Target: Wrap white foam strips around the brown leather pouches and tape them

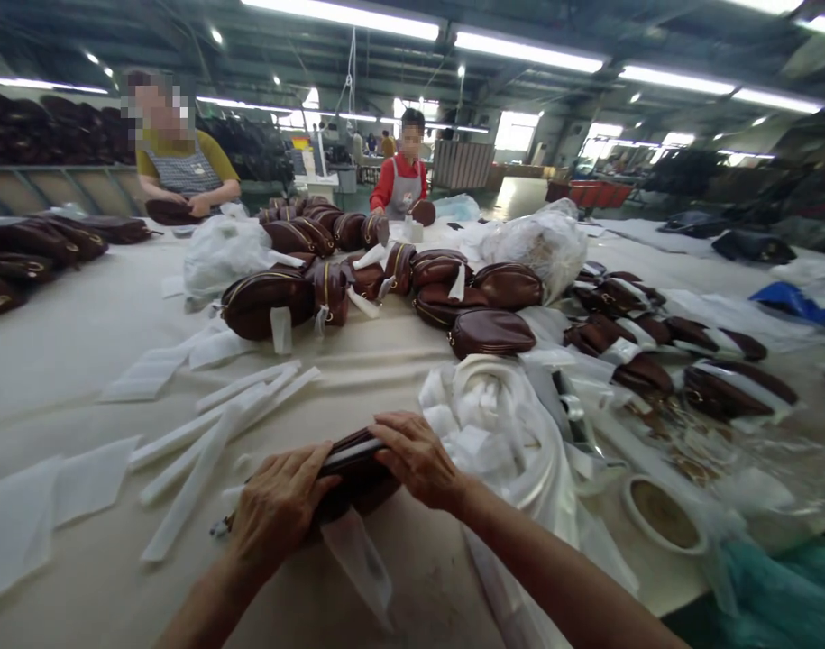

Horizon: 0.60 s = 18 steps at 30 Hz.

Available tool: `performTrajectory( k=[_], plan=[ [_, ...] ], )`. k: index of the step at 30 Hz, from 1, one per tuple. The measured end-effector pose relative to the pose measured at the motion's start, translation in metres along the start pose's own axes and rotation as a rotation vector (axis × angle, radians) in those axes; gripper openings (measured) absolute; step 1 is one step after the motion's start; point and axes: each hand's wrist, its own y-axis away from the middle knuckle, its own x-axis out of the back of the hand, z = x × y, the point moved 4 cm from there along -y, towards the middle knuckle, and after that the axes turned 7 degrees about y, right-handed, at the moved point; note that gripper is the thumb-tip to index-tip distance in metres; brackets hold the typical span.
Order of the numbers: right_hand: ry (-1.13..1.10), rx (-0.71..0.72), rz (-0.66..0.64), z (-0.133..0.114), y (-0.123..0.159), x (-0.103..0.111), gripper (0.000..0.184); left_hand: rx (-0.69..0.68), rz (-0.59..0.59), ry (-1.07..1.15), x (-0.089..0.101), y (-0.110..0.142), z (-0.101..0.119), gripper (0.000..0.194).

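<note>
A dark brown leather bag [359, 478] lies near the table's front edge, between my two hands. My left hand [283, 494] is wrapped over its left end, thumb on the near side. At the right end, the fingers of my right hand [412, 455] curl over the top edge. A strip of translucent white wrapping [359, 554] hangs from the bag's near side onto the table. Some small metal hardware [221, 525] sticks out past my left hand. My palms hide both ends of the bag.
White foam strips [215, 451] and foam sheets [26, 514] lie to the left. A heap of white plastic film [499, 424] sits at right, beside a roll [664, 514]. Several brown bags [270, 302] stand beyond. Two people in aprons work across the table [358, 370].
</note>
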Motion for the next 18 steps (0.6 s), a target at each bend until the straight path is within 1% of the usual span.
performTrajectory(
  k=[3, 4, 5, 7, 8, 10, 12, 15, 18],
  plan=[
    [0.1, -0.479, -0.195, 0.044, 0.018, 0.002, 0.027, 0.002, 0.004, 0.015, 0.0, 0.0, 0.0, 0.029],
    [0.145, -0.599, -0.251, 0.057, 0.024, 0.001, 0.025, 0.001, 0.001, 0.014, 0.0, -0.001, 0.001, 0.029],
    [0.182, -0.681, -0.289, 0.069, 0.03, 0.0, 0.023, 0.002, -0.002, 0.007, 0.0, -0.002, 0.001, 0.03],
    [0.231, -0.774, -0.314, 0.086, 0.038, -0.004, 0.021, 0.005, -0.003, -0.011, 0.001, -0.003, 0.003, 0.032],
    [0.25, -0.816, -0.325, 0.093, 0.04, -0.007, 0.023, 0.006, -0.002, -0.018, 0.001, -0.003, 0.003, 0.033],
    [0.271, -0.891, -0.347, 0.102, 0.043, -0.015, 0.028, 0.005, 0.001, -0.021, 0.002, -0.003, 0.004, 0.034],
    [0.266, -0.942, -0.367, 0.108, 0.044, -0.02, 0.025, 0.008, -0.004, -0.016, 0.002, -0.002, 0.004, 0.034],
    [0.226, -0.977, -0.39, 0.114, 0.043, -0.021, 0.016, 0.023, -0.012, -0.014, 0.002, -0.001, 0.003, 0.032],
    [0.187, -0.975, -0.407, 0.118, 0.044, -0.017, 0.023, 0.033, -0.013, -0.01, 0.002, -0.002, 0.003, 0.032]
  ],
)
